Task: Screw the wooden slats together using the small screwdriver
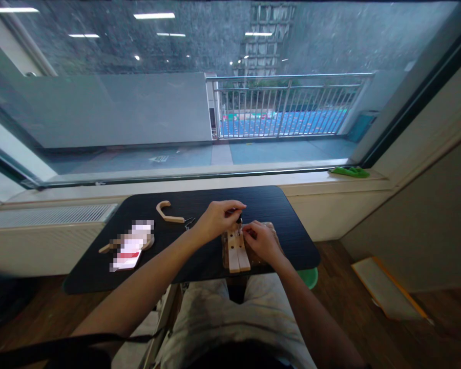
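Where the right hand grips, the pale wooden block shows holes.

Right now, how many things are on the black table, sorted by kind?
Wood: 3: curved piece, flat piece partly under the booklet, block under the right hand
Paper: 1: booklet
Small dark tools: 2: loose tool, held tool in the left hand
Total: 6
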### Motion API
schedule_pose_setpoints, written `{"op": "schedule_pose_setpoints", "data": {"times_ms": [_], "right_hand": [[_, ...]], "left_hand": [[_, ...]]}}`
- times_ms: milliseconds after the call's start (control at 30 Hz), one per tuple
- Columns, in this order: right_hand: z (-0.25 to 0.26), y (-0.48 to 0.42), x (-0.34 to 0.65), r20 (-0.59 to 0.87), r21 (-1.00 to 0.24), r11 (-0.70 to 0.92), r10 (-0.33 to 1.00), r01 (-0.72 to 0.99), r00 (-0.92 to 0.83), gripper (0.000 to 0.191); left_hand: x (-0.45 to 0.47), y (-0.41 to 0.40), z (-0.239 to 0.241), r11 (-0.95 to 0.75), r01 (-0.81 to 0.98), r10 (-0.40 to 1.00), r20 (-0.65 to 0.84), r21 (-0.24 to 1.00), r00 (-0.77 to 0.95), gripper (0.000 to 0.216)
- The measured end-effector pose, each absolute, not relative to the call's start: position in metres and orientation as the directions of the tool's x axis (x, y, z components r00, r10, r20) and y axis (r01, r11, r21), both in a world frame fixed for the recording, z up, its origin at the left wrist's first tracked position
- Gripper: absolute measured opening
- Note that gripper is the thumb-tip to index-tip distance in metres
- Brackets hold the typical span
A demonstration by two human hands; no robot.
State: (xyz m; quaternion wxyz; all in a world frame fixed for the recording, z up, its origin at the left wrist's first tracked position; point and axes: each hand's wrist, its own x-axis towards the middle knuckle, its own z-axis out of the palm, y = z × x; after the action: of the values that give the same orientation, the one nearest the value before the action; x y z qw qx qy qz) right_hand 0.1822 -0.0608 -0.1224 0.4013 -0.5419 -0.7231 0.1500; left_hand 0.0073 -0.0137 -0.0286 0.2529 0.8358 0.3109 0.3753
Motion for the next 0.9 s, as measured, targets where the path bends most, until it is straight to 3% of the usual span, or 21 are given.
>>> {"op": "schedule_pose_setpoints", "data": {"times_ms": [900], "right_hand": [[-0.1188,-0.0627,0.1806,0.433,-0.640,0.385,0.896,0.665,-0.103,0.014]], "left_hand": [[0.0136,-0.0125,-0.0293,-0.657,0.301,0.710,0.433,0.691,0.555,0.016]]}}
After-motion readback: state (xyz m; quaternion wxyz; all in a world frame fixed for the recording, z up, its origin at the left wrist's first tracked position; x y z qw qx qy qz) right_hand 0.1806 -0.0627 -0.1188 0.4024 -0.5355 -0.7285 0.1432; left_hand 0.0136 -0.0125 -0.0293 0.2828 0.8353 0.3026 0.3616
